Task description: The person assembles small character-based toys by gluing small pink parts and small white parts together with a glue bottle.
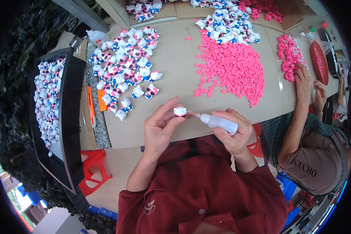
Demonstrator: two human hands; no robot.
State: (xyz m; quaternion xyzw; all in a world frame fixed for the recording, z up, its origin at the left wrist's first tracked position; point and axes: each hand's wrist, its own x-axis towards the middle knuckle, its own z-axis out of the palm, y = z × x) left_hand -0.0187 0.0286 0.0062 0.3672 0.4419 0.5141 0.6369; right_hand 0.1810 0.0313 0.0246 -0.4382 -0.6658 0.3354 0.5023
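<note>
Between the thumb and fingers of my left hand (160, 126) is a small white figurine head (179, 112) with a pink and dark band. My right hand (236, 130) grips a translucent squeeze bottle (221, 123), tilted so its thin nozzle points left. The nozzle's tip is at or very near the figurine; I cannot tell whether they touch. Ahead to the left lies a spread of white, pink and blue cat figurines (130, 62). Farther ahead to the right is a wide heap of small pink pieces (234, 70).
A black bin (76, 74) of figurines stands at the left. An orange cutter knife (91, 105) and a white bottle (97, 38) lie by the table's left edge. At the right, a co-worker's hands (304, 84) are beside pink parts (286, 54) and a red dish (319, 62).
</note>
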